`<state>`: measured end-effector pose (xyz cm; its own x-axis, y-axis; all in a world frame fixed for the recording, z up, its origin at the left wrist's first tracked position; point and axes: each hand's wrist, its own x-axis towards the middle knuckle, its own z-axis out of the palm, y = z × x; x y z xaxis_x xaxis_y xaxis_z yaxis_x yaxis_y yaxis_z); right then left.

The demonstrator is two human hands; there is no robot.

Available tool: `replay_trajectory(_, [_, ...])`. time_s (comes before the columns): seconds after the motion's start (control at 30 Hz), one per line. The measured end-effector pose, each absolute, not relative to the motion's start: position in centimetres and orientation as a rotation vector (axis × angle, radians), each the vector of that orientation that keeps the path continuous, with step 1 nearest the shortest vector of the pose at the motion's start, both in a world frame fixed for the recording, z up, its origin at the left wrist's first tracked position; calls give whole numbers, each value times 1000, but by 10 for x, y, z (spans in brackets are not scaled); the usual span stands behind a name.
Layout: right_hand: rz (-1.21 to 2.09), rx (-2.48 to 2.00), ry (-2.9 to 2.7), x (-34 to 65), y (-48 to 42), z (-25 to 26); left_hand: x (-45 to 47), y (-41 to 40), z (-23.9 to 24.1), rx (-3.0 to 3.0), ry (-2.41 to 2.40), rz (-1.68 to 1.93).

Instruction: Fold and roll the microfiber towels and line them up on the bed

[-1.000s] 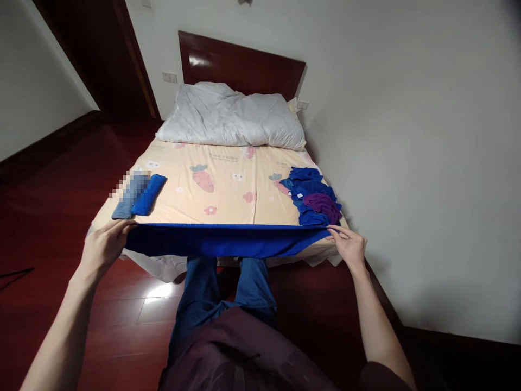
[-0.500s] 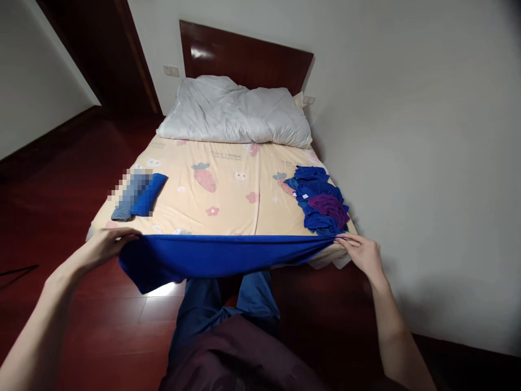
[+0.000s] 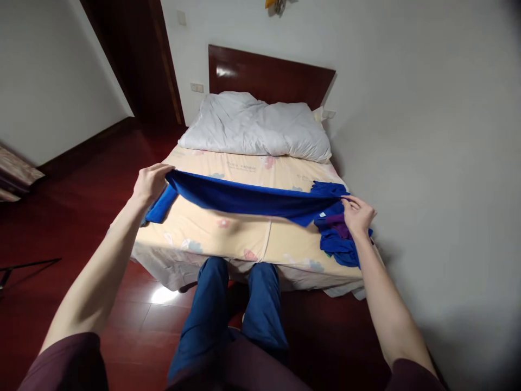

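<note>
Your left hand (image 3: 150, 182) and right hand (image 3: 359, 216) each pinch one end of the royal-blue cloth (image 3: 244, 200), which hangs between them above the bed (image 3: 244, 233), long axis roughly parallel to its near edge, neither hand nearer.

1. Walls: plain whitish-grey, back wall (image 3: 386, 81) running along right side, left wall (image 3: 44, 70) in shade.
2. Dark brown door or panel (image 3: 134, 54), upper left, brown frame edge.
3. Floor (image 3: 81, 231): glossy dark red, seams visible; bright light reflection (image 3: 164, 295) near bed foot.
4. Dark skirting (image 3: 87, 140) along left wall.
5. Bed (image 3: 240, 236): pale yellow printed sheet, brown wooden headboard (image 3: 268, 75) with glare spot, bunched white quilt (image 3: 256, 127) at head end.
6. Wall sockets: one left of headboard (image 3: 197, 87), one right (image 3: 329, 114).
7. Switch plate (image 3: 181, 18) higher up.
8. Far left: pale-patterned item (image 3: 20, 165), cut off, unclear.
9. Lighting dim, corners dark.
</note>
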<state>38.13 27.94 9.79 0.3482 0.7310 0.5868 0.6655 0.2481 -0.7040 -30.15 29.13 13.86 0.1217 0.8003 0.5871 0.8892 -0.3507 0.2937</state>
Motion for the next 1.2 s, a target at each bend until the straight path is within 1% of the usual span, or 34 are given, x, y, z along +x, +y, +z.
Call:
replay_trajectory(0.07, [32,-1395,-1374,378,278,89,-305,287,131,-2210,-1679,-1087])
replay_trajectory(0.17, [32,-1367,-1477,373,271,58,-314,282,97,-2265,-1675,-1042])
replay_trajectory(0.3, [164,-1426,-1581,371,265,-10,-323,278,23,-2461,-1717,-872])
replay_trajectory(0.47, [313,-1674,-1767,366,260,-98,-318,266,-73,-2574,-2034,-527])
replay_trajectory(0.53, [361,-1808,-1838,363,254,-125,-312,258,-103,-2602,-2169,-372])
replay_trajectory(0.6, [408,-1922,-1873,361,247,-144,-307,250,-125,-2599,-2282,-293])
replay_trajectory(0.73, [426,-1995,-1858,365,239,-163,-308,241,-146,-2433,-2490,-447])
replay_trajectory(0.97, [369,-2007,-1787,380,227,-167,-325,233,-144,-2311,-2575,-651])
replay_trajectory(1.03, [326,-1999,-1889,380,215,-169,-324,222,-147,-2378,-2559,-626])
replay_trajectory(1.2, [316,-2027,-2118,371,187,-174,-316,186,-156,-2552,-2351,-392])
